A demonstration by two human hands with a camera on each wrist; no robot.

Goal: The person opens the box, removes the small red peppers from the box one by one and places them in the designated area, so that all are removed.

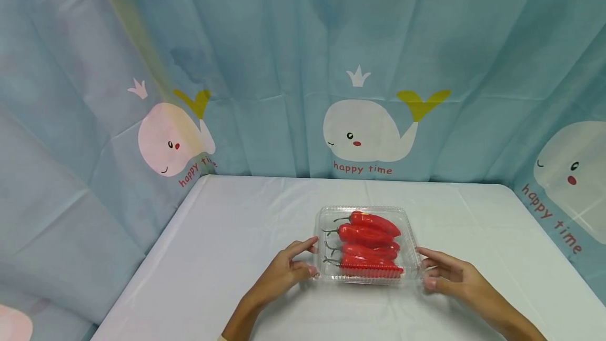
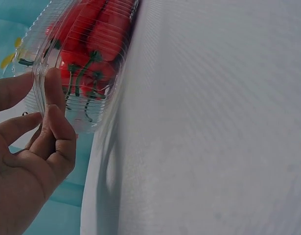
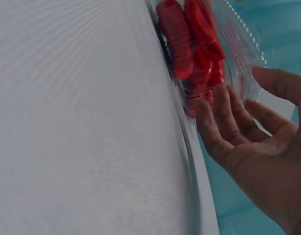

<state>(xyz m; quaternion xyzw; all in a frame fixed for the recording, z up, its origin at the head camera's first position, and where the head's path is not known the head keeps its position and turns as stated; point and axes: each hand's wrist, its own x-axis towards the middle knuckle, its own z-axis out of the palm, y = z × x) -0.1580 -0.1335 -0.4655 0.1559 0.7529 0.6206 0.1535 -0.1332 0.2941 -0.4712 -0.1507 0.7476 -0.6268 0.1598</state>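
Head view, curtain (image 1: 284,41) reads "happy time"; pepper box (image 1: 366,243)

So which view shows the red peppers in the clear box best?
The head view: all four red peppers lie side by side, stems leftward, inside the clear box. The left wrist view shows mainly their stem ends; the right wrist view shows blurred tips.

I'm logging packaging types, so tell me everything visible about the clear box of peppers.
The clear plastic clamshell box is squarish with ribbed walls and rounded corners, its lid closed. It lies flat on the white table and holds red peppers with green stems pointing left. The left hand touches its left edge, the right hand its right edge.
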